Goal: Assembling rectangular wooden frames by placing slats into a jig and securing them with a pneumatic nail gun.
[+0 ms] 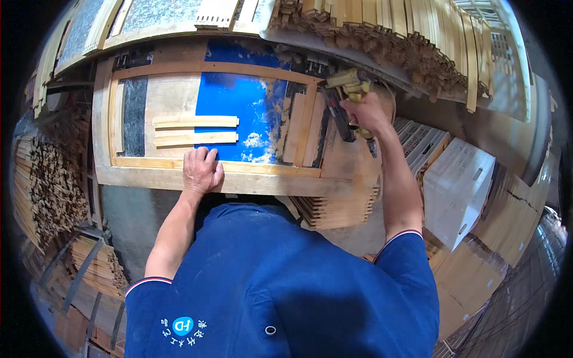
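My right hand [367, 113] grips a yellow-and-black nail gun [350, 88], raised over the right end of the workbench [239, 184]. My left hand [202, 171] lies with curled fingers across the near rail of a rectangular wooden frame [268, 170]; whatever may be under those fingers is hidden. Just beyond the left hand, two short pale wooden strips, a far strip [197, 122] and a near strip [196, 139], lie parallel, partly over a blue panel [239, 95]. Sawdust speckles the blue surface.
A pale bin [510, 71] heaped with wooden slats [406, 30] borders the bench's far right. White plastic crates [458, 185] stand at the right, near cardboard [465, 280]. Stacked slats [51, 185] fill the left side. Notched boards [337, 209] are piled below the bench's front edge.
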### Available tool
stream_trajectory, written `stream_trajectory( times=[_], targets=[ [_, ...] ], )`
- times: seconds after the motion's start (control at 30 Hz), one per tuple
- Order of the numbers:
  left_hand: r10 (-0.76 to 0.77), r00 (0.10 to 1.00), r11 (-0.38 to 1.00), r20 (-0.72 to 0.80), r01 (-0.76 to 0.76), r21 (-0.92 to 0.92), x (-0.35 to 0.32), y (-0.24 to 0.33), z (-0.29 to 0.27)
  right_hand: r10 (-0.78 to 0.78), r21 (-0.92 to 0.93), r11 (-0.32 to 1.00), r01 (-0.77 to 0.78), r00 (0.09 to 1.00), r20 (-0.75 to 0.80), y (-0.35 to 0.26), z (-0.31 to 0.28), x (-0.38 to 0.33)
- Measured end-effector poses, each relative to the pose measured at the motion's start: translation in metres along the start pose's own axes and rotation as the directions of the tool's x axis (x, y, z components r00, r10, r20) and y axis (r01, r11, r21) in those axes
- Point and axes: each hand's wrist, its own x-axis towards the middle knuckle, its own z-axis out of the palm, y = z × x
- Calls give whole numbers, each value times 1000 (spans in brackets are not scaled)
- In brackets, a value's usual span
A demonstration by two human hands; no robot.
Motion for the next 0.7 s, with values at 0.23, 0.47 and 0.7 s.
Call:
stream_trajectory(
  times=[0.23,0.47,0.7],
  targets=[
    [-7,999,1000,-36,8,16,-1,-2,1,32,-242,970,-34,999,-12,-12,11,21],
    [-17,998,1000,-55,17,-1,-4,-1,0,82,-359,931,-65,996,33,-9,2,30],
    [-35,998,999,-51,35,8,-5,-3,4,52,-503,862,-64,998,-38,-22,10,12]
  ],
)
